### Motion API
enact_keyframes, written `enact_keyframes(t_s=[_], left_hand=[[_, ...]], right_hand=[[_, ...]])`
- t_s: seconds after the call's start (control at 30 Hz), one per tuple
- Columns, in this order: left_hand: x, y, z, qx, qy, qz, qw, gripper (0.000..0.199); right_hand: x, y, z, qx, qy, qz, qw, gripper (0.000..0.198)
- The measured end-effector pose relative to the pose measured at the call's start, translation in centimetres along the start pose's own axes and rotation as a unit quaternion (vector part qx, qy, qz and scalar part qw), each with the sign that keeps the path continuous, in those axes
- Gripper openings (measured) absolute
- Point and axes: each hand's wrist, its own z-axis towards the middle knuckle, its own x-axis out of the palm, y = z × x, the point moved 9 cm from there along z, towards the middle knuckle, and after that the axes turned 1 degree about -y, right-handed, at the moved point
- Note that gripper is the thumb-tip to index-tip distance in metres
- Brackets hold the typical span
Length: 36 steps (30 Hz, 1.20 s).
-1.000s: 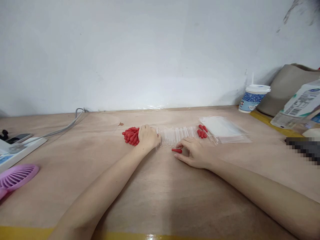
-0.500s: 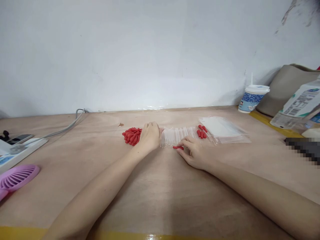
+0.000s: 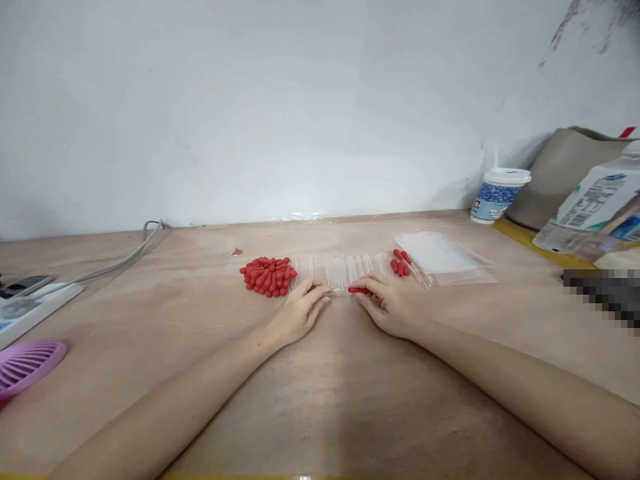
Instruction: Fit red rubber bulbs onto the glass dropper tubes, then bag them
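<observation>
Bulb [image 3: 358,290] is mid-table, just in front of the row, pinched in the right hand. The table [image 3: 325,400] is smooth and wood-coloured, so anything round could roll if nudged. Bags [image 3: 440,257] lie flat off to the right, clear-looking. The row of tubes [image 3: 350,267] sits right behind both hands — a stray knuckle could knock it crooked, or crack one if they're glass (can't tell).

Left hand [image 3: 300,312] has thumb and fingers almost together and looks to be pinching one tube [image 3: 338,291], end poking out rightward. Right hand [image 3: 393,305] is nearly shut too, thumb and fingertips around the bulb's fat end, its mouth toward the tube, the two apart. The pile of bulbs [image 3: 267,277] is just past the left hand, so a careless backswing could scatter it. The small batch [image 3: 400,265] behind the right hand is just as bumpable.

Smallest stuff worries me most: if those ends met at an angle, the tube could skid off the bulb's lip — or slide back through a loose pinch. Squeezing the bulb hard might pucker its mouth.
</observation>
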Motion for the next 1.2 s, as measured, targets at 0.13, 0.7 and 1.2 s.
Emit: enact_keyframes(t_s=[0.13,0.7,1.2], left_hand=[[0.1,-0.3,-0.1,0.017,-0.024,-0.003,1.000,0.023],[0.2,-0.8,-0.3,0.051,-0.023,0.017,0.998,0.027],[0.5,-2.1,-0.2,0.099,0.001,0.064,0.993,0.027]], right_hand=[[0.6,-0.3,-0.2,-0.017,-0.003,0.039,0.999,0.019],[1.3,0.1,-0.2,-0.053,0.016,0.082,0.995,0.015],[1.3,0.2,-0.7,-0.129,-0.027,0.132,0.982,0.018]])
